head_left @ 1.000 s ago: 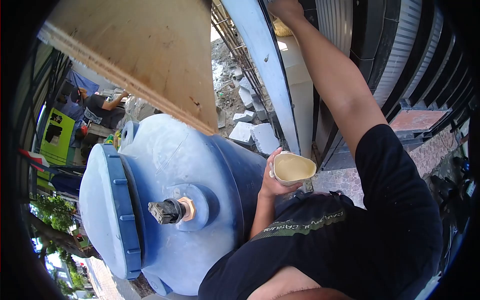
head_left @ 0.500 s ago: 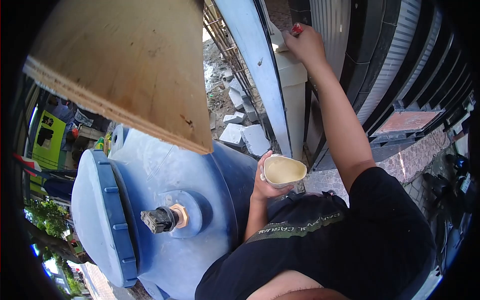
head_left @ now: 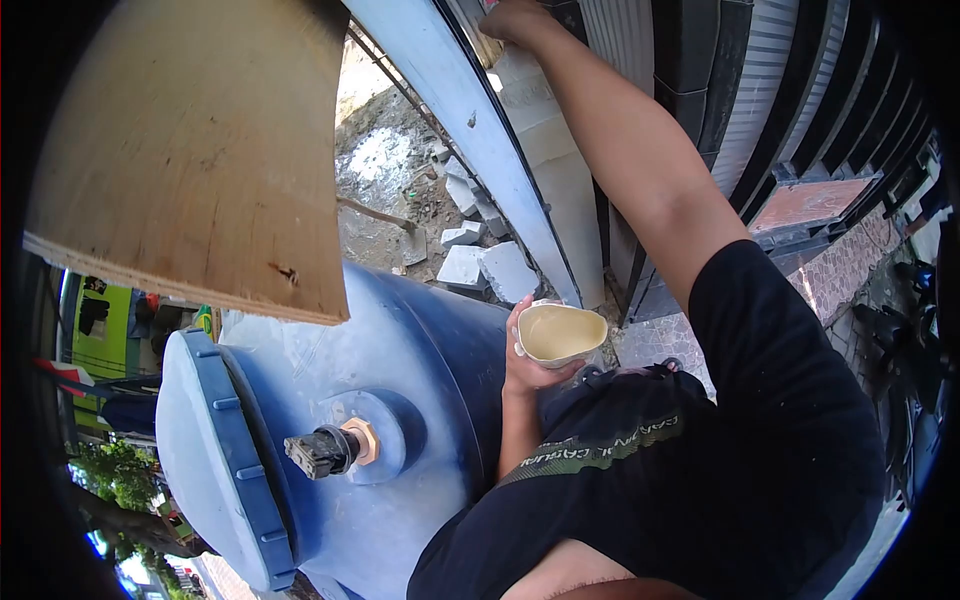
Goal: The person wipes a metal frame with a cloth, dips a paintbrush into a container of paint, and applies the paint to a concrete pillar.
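My left hand (head_left: 526, 365) is wrapped round a cut-open, cream-coloured plastic container (head_left: 562, 332), held mouth upward in front of my dark shirt. Its inside is pale and coated, and I cannot make out how much it holds. My right arm stretches up to the top edge of the view. There my right hand (head_left: 515, 20) is closed on a red-handled tool (head_left: 489, 5), mostly out of view, beside the upper part of a cream pillar (head_left: 555, 150). The tool's working end is hidden.
A large blue water tank (head_left: 400, 340) with a black pipe fitting (head_left: 322, 452) stands at my left. A plywood board (head_left: 200, 160) juts in above it. A pale beam (head_left: 470, 110) slants past broken blocks (head_left: 462, 265). A dark slatted fence (head_left: 740, 90) runs along the right.
My right hand has moved up and left, carrying the red-handled tool to the view's top edge. The container stays in my left hand, nearly unmoved. The view has shifted slightly.
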A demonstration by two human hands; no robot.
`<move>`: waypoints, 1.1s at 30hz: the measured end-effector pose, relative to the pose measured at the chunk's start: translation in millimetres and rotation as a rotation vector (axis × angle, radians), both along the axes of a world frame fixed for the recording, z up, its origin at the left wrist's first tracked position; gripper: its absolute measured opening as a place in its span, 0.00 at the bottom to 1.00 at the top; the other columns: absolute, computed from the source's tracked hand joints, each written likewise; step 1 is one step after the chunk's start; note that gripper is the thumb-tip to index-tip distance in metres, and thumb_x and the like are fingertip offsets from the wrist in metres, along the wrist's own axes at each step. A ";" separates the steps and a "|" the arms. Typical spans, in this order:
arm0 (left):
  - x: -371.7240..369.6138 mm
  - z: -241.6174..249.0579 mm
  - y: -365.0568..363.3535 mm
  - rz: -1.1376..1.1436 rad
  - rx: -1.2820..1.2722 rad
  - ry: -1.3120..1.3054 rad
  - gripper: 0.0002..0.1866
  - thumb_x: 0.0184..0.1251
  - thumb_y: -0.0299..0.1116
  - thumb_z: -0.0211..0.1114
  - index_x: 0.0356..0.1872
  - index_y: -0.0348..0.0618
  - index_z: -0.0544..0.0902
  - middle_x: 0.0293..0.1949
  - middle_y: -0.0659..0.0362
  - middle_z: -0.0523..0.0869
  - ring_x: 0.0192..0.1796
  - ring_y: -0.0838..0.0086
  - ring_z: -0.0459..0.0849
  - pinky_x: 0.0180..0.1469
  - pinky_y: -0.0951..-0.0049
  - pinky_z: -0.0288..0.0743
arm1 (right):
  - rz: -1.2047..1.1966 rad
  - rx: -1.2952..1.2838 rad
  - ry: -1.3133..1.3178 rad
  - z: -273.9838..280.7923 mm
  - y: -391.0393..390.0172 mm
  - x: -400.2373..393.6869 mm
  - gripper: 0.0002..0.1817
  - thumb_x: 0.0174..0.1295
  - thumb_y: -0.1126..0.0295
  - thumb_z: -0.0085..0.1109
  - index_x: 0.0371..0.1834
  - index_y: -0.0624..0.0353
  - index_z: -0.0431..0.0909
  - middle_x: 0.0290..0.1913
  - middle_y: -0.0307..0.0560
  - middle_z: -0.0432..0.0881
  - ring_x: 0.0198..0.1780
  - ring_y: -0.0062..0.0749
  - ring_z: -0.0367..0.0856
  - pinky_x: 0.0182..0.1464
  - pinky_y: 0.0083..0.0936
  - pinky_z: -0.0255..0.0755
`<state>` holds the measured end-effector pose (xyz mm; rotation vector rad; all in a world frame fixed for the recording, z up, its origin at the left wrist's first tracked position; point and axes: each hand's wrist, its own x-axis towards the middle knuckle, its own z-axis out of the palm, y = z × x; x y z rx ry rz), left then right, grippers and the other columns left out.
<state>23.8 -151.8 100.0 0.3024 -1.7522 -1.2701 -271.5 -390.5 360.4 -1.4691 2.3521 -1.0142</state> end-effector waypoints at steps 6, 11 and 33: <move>0.3 1.5 6.7 0.025 -0.016 -0.003 0.61 0.32 0.38 0.83 0.67 0.36 0.49 0.53 0.46 0.77 0.54 0.59 0.79 0.58 0.61 0.72 | -0.045 -0.192 -0.028 8.3 6.2 13.6 0.24 0.52 0.56 0.56 0.50 0.59 0.80 0.54 0.56 0.78 0.57 0.42 0.77 0.58 0.32 0.70; 5.1 1.7 6.6 0.023 -0.039 -0.002 0.59 0.32 0.33 0.82 0.67 0.38 0.50 0.53 0.46 0.77 0.54 0.59 0.79 0.57 0.61 0.74 | -0.010 -0.351 -0.036 -12.0 5.4 21.4 0.23 0.52 0.53 0.57 0.43 0.59 0.83 0.47 0.58 0.82 0.51 0.46 0.80 0.53 0.35 0.73; 9.7 7.0 3.6 0.096 -0.026 -0.062 0.58 0.33 0.34 0.82 0.67 0.37 0.51 0.54 0.47 0.76 0.54 0.60 0.79 0.57 0.63 0.73 | 0.175 -1.194 0.067 -141.5 199.4 48.8 0.09 0.46 0.80 0.64 0.33 0.63 0.78 0.31 0.49 0.82 0.29 0.39 0.80 0.33 0.27 0.74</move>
